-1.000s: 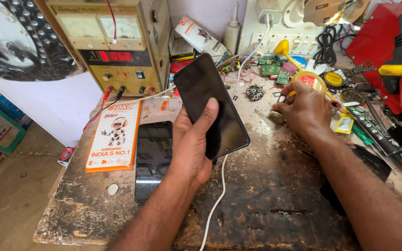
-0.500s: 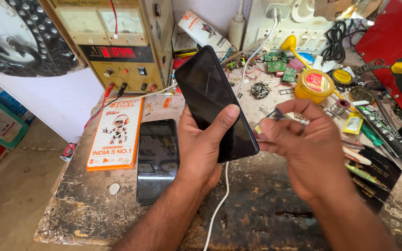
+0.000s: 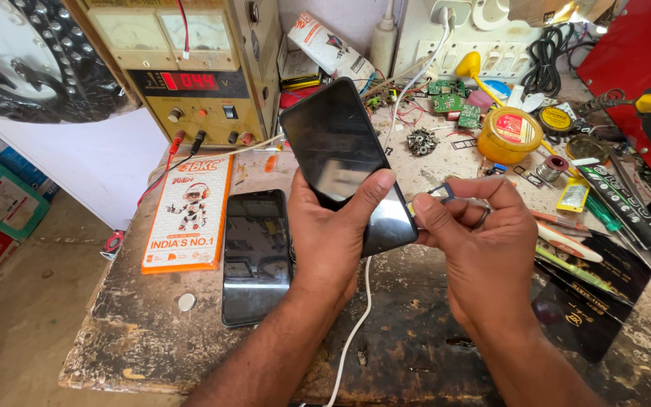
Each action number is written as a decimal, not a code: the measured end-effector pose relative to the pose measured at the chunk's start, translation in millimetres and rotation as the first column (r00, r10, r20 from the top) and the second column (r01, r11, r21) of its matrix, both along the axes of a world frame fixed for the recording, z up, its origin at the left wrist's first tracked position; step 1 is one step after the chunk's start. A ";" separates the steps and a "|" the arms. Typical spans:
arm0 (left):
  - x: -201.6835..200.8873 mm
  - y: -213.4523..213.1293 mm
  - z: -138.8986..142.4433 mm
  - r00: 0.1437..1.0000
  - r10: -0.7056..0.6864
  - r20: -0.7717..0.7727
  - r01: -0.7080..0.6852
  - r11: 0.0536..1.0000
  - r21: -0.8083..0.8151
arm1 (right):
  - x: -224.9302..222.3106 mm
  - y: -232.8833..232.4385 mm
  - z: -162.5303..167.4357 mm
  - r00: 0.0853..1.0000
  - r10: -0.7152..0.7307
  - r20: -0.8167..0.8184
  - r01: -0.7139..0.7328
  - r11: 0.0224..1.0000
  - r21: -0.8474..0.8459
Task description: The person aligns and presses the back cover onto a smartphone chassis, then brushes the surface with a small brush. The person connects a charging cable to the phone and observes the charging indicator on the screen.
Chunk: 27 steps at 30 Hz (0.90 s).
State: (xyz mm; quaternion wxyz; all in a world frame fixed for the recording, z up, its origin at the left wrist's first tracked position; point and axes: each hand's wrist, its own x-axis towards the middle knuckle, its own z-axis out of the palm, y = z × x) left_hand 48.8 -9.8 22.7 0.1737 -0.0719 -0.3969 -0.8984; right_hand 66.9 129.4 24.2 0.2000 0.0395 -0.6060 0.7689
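Observation:
My left hand (image 3: 325, 241) grips a black smartphone (image 3: 337, 151) with a dark screen, tilted up over the workbench (image 3: 152, 339), thumb across its lower right edge. My right hand (image 3: 484, 256) pinches a small thin metal piece (image 3: 437, 192) between thumb and forefinger, right at the phone's right side edge. A white cable (image 3: 352, 339) hangs from under the phone toward me. A second dark phone (image 3: 256, 256) lies flat on the bench just left of my left wrist.
A bench power supply (image 3: 190, 75) with a red readout stands at the back left, with an orange flat package (image 3: 186, 215) in front of it. A yellow tin (image 3: 510, 134), small circuit boards (image 3: 453, 102), screwdrivers and black pouches (image 3: 597, 301) crowd the right side.
My right hand came back from the clutter near the yellow tin with a small metal piece and now sits against the phone's edge. The left hand kept holding the phone.

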 end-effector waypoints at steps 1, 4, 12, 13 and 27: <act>0.4 1.2 -0.2 1.000 0.006 -0.011 -0.006 1.000 0.005 | 0.0 -0.5 -0.9 1.000 -0.009 -0.018 0.009 1.000 0.019; 0.6 3.0 0.5 1.000 0.010 -0.017 -0.009 1.000 0.028 | 0.0 -1.1 -2.4 0.999 -0.018 -0.043 0.019 1.000 0.009; 3.5 3.8 0.8 0.995 0.048 -0.087 -0.049 0.999 -0.003 | 1.7 -2.9 -7.6 0.991 -0.018 -0.130 0.032 0.994 0.105; 3.8 3.3 0.5 0.997 0.044 -0.062 -0.044 0.999 0.002 | 2.0 -3.6 -8.3 0.991 -0.011 -0.135 0.026 0.994 0.110; -2.4 0.7 -0.7 0.992 0.120 -0.038 -0.117 0.990 0.073 | 15.5 -15.3 -27.1 0.985 0.121 -0.122 -0.074 0.941 0.330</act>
